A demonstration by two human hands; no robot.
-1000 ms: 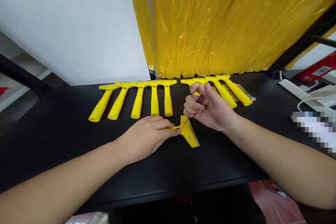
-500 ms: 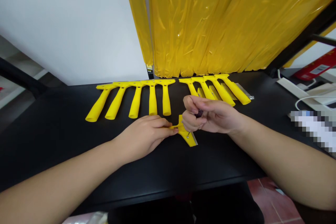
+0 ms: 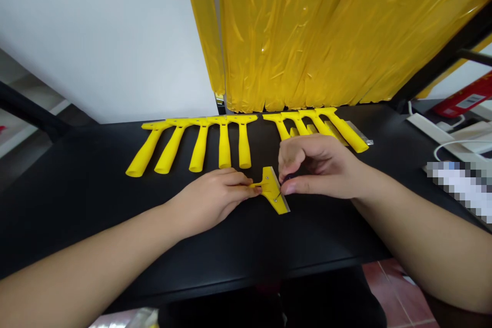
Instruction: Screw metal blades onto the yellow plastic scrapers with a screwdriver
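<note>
A yellow scraper [image 3: 270, 189] with a metal blade along its wide end lies low over the black table. My left hand [image 3: 215, 197] is closed round its handle, which is mostly hidden under the fingers. Two small screws show on the scraper's head. My right hand [image 3: 315, 166] pinches a small dark-handled screwdriver [image 3: 288, 178] between thumb and fingers. Its thin shaft slants down to the screw nearer me. Most of the screwdriver's handle is covered by the hand.
Several yellow scraper handles [image 3: 199, 146] stand in a row at the back left of the black table [image 3: 96, 225]. More scrapers [image 3: 348, 130] lie behind my right hand. Yellow plastic sheeting [image 3: 307, 36] hangs behind. A white cable and a red box [image 3: 463, 95] are at the right.
My right hand has shifted slightly right and turned, its thumb now stretched lower along the screwdriver, uncovering more of the scraper's head. My left hand keeps its place.
</note>
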